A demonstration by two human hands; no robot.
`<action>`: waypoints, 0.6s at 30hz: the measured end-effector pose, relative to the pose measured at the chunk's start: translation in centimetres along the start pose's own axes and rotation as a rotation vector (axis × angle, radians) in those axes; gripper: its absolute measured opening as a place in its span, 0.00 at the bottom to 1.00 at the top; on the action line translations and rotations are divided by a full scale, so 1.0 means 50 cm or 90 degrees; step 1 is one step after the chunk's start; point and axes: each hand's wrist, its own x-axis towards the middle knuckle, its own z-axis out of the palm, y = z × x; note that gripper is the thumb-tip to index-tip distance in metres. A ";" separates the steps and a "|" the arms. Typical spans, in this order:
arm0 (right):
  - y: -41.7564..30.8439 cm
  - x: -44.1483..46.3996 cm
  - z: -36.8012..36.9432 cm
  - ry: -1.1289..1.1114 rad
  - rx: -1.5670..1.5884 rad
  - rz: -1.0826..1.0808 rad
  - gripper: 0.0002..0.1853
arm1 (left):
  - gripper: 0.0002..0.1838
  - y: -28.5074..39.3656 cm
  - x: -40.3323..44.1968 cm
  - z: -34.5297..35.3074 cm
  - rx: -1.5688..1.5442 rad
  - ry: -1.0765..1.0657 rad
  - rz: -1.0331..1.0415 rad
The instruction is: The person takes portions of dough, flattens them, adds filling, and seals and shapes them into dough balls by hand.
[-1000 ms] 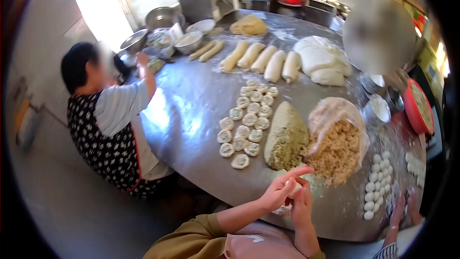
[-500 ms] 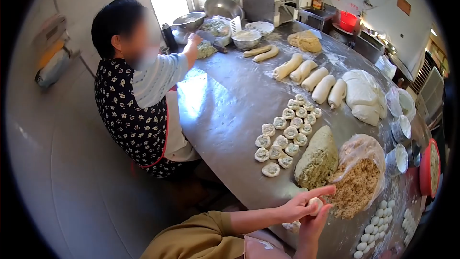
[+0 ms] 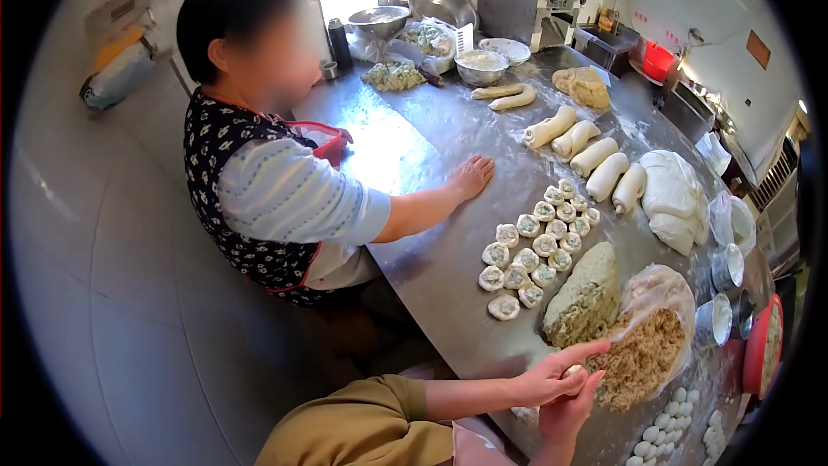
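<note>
My left hand (image 3: 547, 379) and my right hand (image 3: 567, 410) meet over the near edge of the metal table. Between them is a small white dough ball (image 3: 573, 371), mostly hidden by fingers and thumbs. My left index finger points out toward a heap of brown crumbly filling (image 3: 642, 354) in a clear plastic bag. Beside that heap lies a mound of greenish filling (image 3: 585, 298). Several small round filled dough pieces (image 3: 544, 245) with greenish centres stand in rows farther up the table. Smaller white dough balls (image 3: 664, 431) are lined up at the lower right.
A co-worker's hand (image 3: 471, 177) rests flat on the table (image 3: 414, 207) at left. Dough rolls (image 3: 593, 156) and a large dough slab (image 3: 671, 198) lie farther right. Metal bowls (image 3: 379, 21) and a machine (image 3: 517, 9) stand at the back; a red basin (image 3: 762, 345) sits at right.
The co-worker's arm has come down from the greenish mass at the back to the tabletop. My hands have closed more tightly round the dough ball. The view has shifted slightly.
</note>
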 end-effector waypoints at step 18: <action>-0.027 -0.074 -0.054 0.098 -0.152 0.033 0.28 | 0.47 0.000 -0.006 0.078 0.121 -0.049 -0.075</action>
